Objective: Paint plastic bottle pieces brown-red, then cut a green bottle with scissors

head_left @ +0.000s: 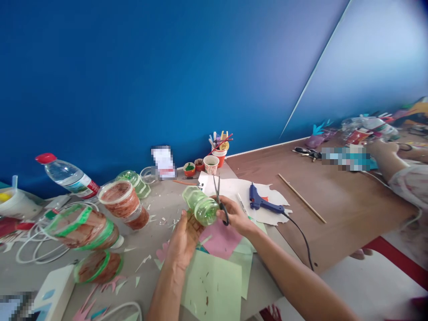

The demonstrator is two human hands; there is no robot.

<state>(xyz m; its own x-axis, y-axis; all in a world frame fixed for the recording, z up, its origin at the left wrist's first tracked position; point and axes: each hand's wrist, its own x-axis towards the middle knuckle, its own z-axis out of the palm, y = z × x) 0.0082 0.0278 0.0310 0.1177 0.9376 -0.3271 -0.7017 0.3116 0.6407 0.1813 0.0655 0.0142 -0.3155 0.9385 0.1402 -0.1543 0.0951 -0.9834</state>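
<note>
A cut piece of clear plastic bottle [206, 209] with pale green bands lies tilted in my left hand [183, 238], fingers curled under it. My right hand [236, 216] grips black-handled scissors [218, 191] beside the bottle piece, blades pointing up. Its fingertips are close to the bottle's near end; whether they touch it I cannot tell. Below my hands are a pink paper sheet [222, 240] and light green paper [214, 285]. Right of them, a blue hot glue gun [262, 203] rests on a torn-edged white sheet [276, 216].
Brown-painted plastic containers [83, 227] and a red-capped water bottle [68, 176] stand at left. Paint cups [189, 168] and a brush-filled cup [220, 154] line the wall. A wooden stick [301, 197] lies on the brown board [321, 178]. At right is another person's arm [384, 158].
</note>
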